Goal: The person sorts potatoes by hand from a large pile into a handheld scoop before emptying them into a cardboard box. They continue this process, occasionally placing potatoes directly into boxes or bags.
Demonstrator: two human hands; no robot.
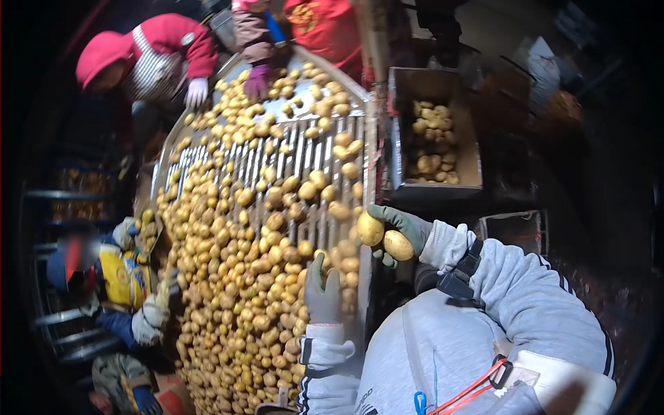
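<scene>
My right hand (413, 232), in a grey-green glove, holds two potatoes off the right edge of the sorting table. One yellow potato (371, 228) sits at the fingertips and the other potato (398, 245) lies against the palm and fingers. Over the potato pile (235, 277), near the table's right side, is my left hand (322, 294), also gloved. Its fingers point away from me, thumb apart, close to a potato (305, 248); no potato shows clearly in its grasp.
Metal slats (297, 149) cross the table's upper part. A cardboard box (470, 162) with potatoes stands beyond the right rim. A person in a red hood (104, 59), a purple-gloved hand (256, 81) and a person in a yellow apron (123, 277) are around the table.
</scene>
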